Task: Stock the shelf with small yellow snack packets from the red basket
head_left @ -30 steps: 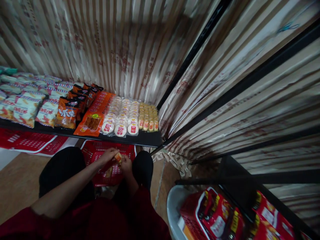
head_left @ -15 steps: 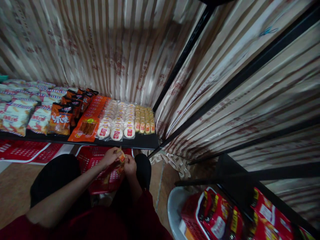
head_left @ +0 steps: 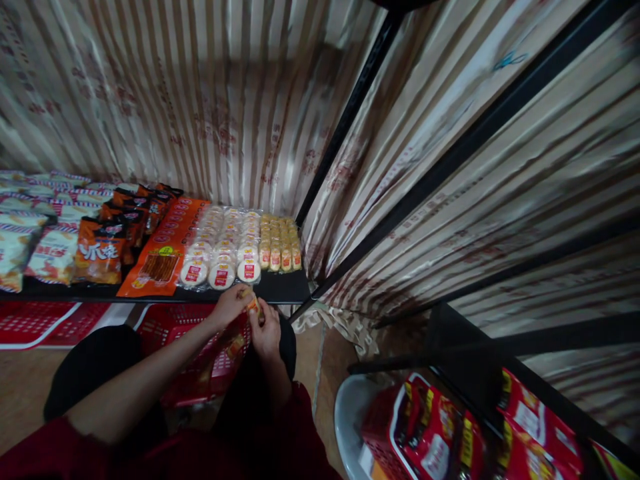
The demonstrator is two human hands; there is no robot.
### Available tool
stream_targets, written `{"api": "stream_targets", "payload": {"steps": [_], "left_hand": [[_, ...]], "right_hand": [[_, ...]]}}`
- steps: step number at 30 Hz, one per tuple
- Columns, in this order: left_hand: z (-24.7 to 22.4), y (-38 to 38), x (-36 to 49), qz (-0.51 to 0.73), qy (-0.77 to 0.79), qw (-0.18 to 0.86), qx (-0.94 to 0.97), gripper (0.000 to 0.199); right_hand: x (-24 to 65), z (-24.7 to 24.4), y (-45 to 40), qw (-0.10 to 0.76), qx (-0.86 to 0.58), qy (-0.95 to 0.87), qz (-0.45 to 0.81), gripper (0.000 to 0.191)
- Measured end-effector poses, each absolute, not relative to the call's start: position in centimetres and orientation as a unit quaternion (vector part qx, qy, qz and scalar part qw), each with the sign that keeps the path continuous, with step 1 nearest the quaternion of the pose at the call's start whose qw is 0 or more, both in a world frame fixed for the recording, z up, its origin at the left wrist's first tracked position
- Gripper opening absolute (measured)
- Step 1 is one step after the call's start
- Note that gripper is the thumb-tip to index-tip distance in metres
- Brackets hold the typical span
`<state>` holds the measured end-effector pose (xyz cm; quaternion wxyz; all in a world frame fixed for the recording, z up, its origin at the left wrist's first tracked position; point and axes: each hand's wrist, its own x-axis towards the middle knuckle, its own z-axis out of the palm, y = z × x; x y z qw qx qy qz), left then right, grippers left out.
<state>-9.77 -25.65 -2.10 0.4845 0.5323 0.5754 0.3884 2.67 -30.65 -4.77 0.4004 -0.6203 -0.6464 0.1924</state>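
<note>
A small yellow snack packet (head_left: 254,305) with an orange-red label is held between my two hands, just in front of the black shelf's edge. My left hand (head_left: 234,304) pinches it from the left. On its right side the fingers of my right hand (head_left: 266,328) close on it. Beneath them a red plastic basket (head_left: 173,320) sits between my knees, with a few similar yellow packets (head_left: 235,345) inside. Rows of matching yellow packets (head_left: 280,243) stand at the shelf's right end, beside round white wrapped snacks (head_left: 221,273).
The black shelf (head_left: 280,288) also bears an orange bag (head_left: 160,263), orange-black bags (head_left: 100,250) and white bags (head_left: 53,253). Black frame bars (head_left: 380,233) slant across a striped curtain (head_left: 240,100). At lower right, red packets (head_left: 435,427) fill a basket in a pale tub (head_left: 345,413).
Both hands have risen slightly and shifted right with the yellow packet, nearer the shelf edge. The view has turned slightly, so the shelf's goods appear farther left and lower.
</note>
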Motion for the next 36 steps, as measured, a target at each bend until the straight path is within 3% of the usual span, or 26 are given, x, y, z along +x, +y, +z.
{"api": "stream_targets", "payload": {"steps": [12,25,36], "left_hand": [[0.0,-23.5,-6.4,0.340,0.627,0.402,0.575,0.033],[0.3,-22.7,-5.0,0.388,0.613,0.401,0.559,0.022],[-0.3,-21.3,-4.4,0.388,0.594,0.411,0.573,0.035]], "right_hand": [[4.7,-4.4,-28.0,0.405,-0.652,-0.620,0.160,0.038],[4.7,-4.4,-24.8,0.450,-0.666,-0.571,0.166,0.034],[4.1,-6.2,-21.6,0.480,-0.663,-0.546,0.180,0.030]]}}
